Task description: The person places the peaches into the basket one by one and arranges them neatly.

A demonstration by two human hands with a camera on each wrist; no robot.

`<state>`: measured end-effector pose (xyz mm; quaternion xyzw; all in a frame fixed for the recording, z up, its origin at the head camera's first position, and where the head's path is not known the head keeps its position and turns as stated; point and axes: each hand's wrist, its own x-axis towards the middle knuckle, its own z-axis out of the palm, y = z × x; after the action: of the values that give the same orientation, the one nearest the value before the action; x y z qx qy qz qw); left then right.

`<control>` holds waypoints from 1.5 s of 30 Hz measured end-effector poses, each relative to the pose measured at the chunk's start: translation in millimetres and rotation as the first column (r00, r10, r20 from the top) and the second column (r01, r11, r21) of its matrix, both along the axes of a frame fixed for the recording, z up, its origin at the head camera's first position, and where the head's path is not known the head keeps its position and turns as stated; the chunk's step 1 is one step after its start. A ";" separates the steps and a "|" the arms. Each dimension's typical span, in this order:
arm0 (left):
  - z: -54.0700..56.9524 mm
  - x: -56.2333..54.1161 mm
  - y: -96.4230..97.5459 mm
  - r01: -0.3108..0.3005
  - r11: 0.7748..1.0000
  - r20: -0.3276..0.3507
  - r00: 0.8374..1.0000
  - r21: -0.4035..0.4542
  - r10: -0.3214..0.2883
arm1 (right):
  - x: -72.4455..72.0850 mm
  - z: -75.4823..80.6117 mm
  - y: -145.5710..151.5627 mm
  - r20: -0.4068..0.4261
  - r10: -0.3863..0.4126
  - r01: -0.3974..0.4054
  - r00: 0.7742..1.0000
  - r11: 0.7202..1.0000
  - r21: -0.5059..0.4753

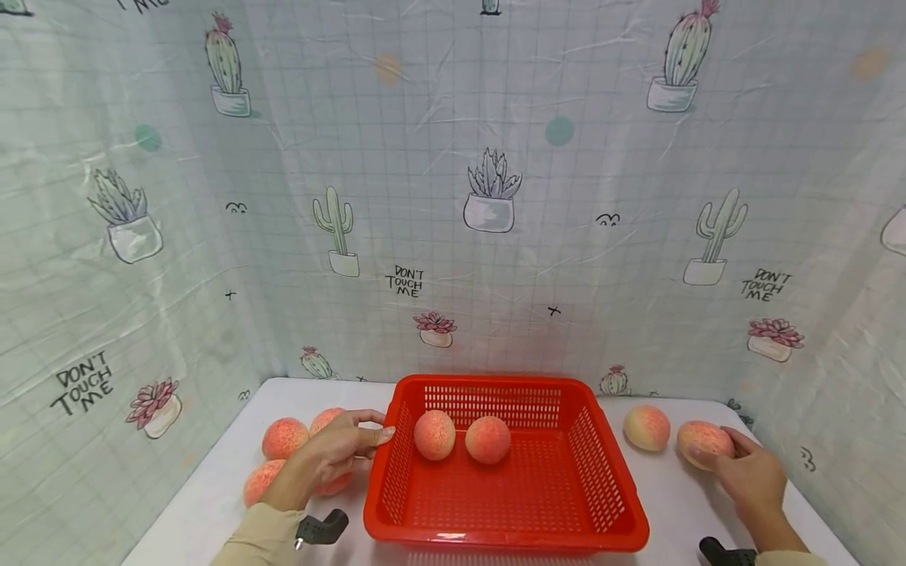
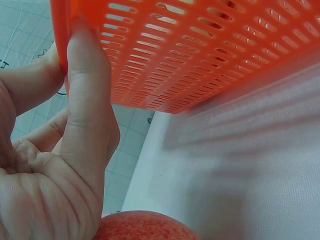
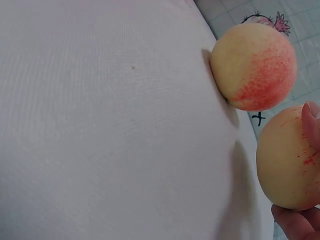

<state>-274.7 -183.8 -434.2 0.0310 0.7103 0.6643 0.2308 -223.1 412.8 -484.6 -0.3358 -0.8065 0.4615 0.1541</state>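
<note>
The left hand point(image 1: 338, 446) pinches the rim of a red basket point(image 1: 506, 541), thumb and fingers on either side of its upper left edge. Toward the lower right of the frame, the right hand point(image 1: 757, 475) has thumb and fingers curled round a peach point(image 1: 704, 442); the right wrist view suggests it is off the counter point(image 1: 187, 538), since its shadow lies apart from it.

That peach looks light, perhaps a foam imitation, with a slightly rough skin that should not slip much. Across its widest part is the sensible place to hold it, without squeezing hard enough to dent it. The basket seems to be thin, springy plastic, best gripped by its thick rim.

Just beside the held peach, nearer the middle of the frame, sits a paler peach point(image 1: 646, 428). Two more peaches point(image 1: 460, 437) rest in the basket, toward its back left, with a narrow gap between them. At lower left, a cluster of four peaches point(image 1: 285, 439) lies about the left hand, which covers parts of two. Beyond everything hangs a cactus-print sheet point(image 1: 453, 102).

The right hand is mostly cut off in its own wrist view, and I cannot make out the far fingers' hold. The basket's underside is hidden, and the beige sleeves point(image 1: 260, 534) run out at the bottom edge.
</note>
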 end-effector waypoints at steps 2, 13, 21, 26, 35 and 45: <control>-0.1 0.6 0.2 -0.002 1.000 -0.004 1.000 0.001 0.002 | 1.8 2.5 -0.7 0.001 0.001 -0.001 1.000 1.000 -0.021; -1.1 0.9 0.3 0.020 1.000 -0.013 1.000 0.016 -0.019 | 11.7 17.9 -3.1 0.025 0.013 -0.012 1.000 0.999 -0.053; -1.0 -1.2 3.9 0.030 0.999 -0.011 0.999 0.011 -0.030 | 24.8 34.2 -3.9 0.008 0.051 -0.051 0.999 0.999 0.007; -0.4 -2.1 3.8 0.023 1.000 -0.025 0.999 -0.001 -0.023 | 29.9 46.0 -8.6 0.012 0.081 -0.081 0.997 0.996 0.024; -1.8 -1.4 0.1 0.025 1.000 -0.023 0.999 0.013 -0.024 | 34.3 62.9 -26.0 0.006 0.145 -0.145 0.989 0.987 0.076; -1.3 0.8 -2.1 0.011 1.000 -0.022 1.000 -0.003 -0.011 | 37.8 72.0 -49.3 -0.066 0.230 -0.223 0.971 0.970 0.099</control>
<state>-273.9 -185.9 -435.5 0.0418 0.7136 0.6616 0.2266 -185.4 363.5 -412.7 -0.2161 -0.8532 0.4515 0.1466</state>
